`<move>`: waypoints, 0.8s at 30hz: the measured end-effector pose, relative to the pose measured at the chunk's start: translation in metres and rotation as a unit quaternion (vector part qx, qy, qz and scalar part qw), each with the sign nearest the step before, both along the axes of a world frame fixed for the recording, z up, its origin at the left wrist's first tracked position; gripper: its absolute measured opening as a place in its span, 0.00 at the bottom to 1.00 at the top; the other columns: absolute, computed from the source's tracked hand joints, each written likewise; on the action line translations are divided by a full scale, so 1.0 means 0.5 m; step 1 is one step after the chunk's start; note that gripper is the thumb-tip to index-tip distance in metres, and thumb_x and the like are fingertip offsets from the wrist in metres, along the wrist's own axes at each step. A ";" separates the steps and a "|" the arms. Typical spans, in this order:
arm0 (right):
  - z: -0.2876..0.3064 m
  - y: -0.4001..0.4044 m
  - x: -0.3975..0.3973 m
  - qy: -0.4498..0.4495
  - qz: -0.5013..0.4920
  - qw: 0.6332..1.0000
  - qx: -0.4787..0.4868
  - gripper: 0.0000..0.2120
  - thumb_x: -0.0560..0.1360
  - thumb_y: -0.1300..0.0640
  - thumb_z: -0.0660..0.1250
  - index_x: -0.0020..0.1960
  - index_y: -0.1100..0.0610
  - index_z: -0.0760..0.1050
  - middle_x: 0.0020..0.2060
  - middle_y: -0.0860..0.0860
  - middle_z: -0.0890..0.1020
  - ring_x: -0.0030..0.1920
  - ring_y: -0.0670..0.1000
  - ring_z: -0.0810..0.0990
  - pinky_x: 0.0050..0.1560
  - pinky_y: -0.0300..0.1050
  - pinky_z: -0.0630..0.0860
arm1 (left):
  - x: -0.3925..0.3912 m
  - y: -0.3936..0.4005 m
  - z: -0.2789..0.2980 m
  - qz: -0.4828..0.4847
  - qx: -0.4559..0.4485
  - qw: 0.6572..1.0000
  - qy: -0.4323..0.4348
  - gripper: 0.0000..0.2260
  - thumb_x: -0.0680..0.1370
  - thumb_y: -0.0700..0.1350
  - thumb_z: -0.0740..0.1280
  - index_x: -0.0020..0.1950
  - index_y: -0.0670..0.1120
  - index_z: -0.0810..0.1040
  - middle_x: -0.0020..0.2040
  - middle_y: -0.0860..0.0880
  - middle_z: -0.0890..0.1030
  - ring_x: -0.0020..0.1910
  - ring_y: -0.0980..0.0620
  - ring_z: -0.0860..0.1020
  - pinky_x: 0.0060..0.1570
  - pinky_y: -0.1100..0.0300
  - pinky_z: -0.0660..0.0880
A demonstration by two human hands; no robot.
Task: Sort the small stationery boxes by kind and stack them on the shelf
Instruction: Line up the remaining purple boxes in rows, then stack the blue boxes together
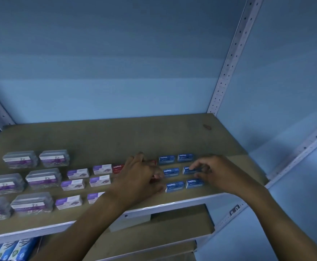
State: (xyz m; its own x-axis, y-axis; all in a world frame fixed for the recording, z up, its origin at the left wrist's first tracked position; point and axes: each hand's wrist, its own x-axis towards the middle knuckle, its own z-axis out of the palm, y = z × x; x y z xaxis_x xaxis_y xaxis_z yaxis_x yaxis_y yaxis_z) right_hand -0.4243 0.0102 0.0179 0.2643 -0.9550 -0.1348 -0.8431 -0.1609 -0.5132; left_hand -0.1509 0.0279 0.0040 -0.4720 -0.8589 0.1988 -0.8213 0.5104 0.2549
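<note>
Blue staples box [190, 170] in right hand [215, 171] grip; left hand [138, 176] grip unclear.

Brown shelf board [116, 136] carrying sorted rows: clear plastic boxes [32, 178] sitting at left, white-purple boxes [78, 182] lying in middle, red boxes [118, 168] showing partly beside them, blue staples boxes [180, 172] lying in pairs at right.

"Staples" is printed, upside down to the camera, on the blue boxes [174, 185] between the left hand [138, 178] and the right hand [214, 172], and on a red box [118, 168] just left of the left hand. Print on the purple-and-white boxes [78, 173] farther left is too small to read.
</note>
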 end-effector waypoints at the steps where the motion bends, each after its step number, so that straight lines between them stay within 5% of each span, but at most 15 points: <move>1: -0.006 0.002 -0.006 0.001 0.001 1.000 0.002 0.07 0.75 0.51 0.74 0.52 0.41 0.83 0.48 0.38 0.82 0.47 0.41 0.80 0.50 0.43 0.80 | -0.012 0.000 -0.003 -0.001 0.002 1.000 -0.003 0.13 0.73 0.63 0.66 0.53 0.59 0.81 0.51 0.60 0.82 0.53 0.53 0.67 0.53 0.57 0.66; 7: -0.028 0.004 -0.024 -0.020 0.019 1.000 0.003 0.10 0.72 0.52 0.77 0.53 0.44 0.84 0.48 0.41 0.83 0.47 0.41 0.81 0.52 0.43 0.82 | -0.059 -0.005 -0.007 -0.007 0.031 0.998 -0.061 0.18 0.75 0.65 0.63 0.58 0.59 0.80 0.59 0.61 0.79 0.62 0.52 0.65 0.60 0.53 0.65; 24: -0.044 0.002 -0.036 -0.062 0.049 0.997 -0.001 0.09 0.74 0.52 0.76 0.53 0.46 0.86 0.44 0.40 0.85 0.44 0.38 0.82 0.46 0.33 0.78 | -0.093 -0.012 -0.018 -0.005 0.022 0.998 -0.059 0.16 0.74 0.64 0.65 0.57 0.60 0.81 0.51 0.60 0.82 0.56 0.52 0.67 0.56 0.55 0.68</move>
